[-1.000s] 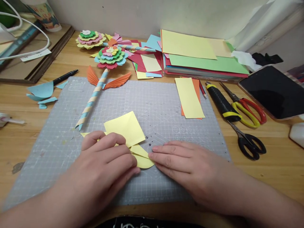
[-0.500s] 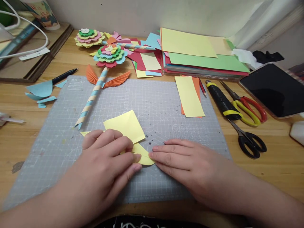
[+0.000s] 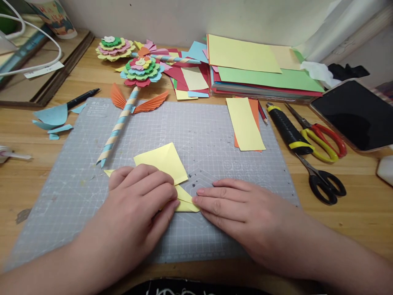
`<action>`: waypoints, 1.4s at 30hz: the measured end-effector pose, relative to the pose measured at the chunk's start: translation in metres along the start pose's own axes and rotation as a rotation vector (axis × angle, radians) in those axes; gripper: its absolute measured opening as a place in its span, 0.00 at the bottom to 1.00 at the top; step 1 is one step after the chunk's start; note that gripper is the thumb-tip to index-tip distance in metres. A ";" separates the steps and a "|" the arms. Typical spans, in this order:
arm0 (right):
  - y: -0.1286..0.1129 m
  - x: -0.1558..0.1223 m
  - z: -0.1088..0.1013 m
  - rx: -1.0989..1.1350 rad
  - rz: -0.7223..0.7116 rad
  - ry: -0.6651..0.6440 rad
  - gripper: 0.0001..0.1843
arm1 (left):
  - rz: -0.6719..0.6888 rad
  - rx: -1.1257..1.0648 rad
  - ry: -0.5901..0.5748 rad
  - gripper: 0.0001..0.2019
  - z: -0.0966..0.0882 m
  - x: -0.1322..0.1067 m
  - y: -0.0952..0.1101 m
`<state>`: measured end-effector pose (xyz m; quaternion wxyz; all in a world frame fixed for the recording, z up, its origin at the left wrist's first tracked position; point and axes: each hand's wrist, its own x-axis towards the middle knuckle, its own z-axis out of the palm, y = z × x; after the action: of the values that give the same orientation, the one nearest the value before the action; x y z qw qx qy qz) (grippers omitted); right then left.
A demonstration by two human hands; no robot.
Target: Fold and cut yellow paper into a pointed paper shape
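A folded piece of yellow paper (image 3: 161, 165) lies at the near middle of the grey cutting mat (image 3: 184, 127). My left hand (image 3: 143, 200) covers its lower left part, with thumb and curled fingers closed on the near edge. A squarish flap stands out beyond these fingers, and a small tip shows at the far left. Flat on the mat, my right hand (image 3: 236, 209) has its fingers stretched out, and its fingertips touch the paper's right corner. Much of the fold lies hidden under my left hand.
A paper flower (image 3: 143, 73) with a striped stem and orange leaves rests on the mat's far left. Yellow strips (image 3: 245, 125) lie at its far right. A utility knife (image 3: 285, 129), black scissors (image 3: 327, 186) and a tablet (image 3: 356, 112) are on the right.
My left thumb and fingers have closed together along the paper's near edge, which now lies flatter and straighter. My right hand stays at the right corner.
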<state>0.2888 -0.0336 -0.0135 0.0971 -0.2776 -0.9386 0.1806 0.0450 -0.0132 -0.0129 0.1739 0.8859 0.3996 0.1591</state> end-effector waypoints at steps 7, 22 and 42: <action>0.007 0.000 -0.001 0.052 0.004 0.026 0.25 | -0.009 0.030 -0.015 0.08 0.004 0.003 -0.002; -0.027 -0.003 0.008 -0.247 0.177 -0.023 0.23 | -0.035 0.032 -0.067 0.08 0.002 0.007 0.000; -0.026 -0.004 0.004 -0.233 0.154 0.026 0.15 | -0.007 0.046 -0.054 0.08 0.006 0.007 -0.001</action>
<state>0.2787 -0.0571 -0.0077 0.0624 -0.3608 -0.9276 0.0736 0.0509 -0.0081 -0.0179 0.1650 0.8921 0.4015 0.1253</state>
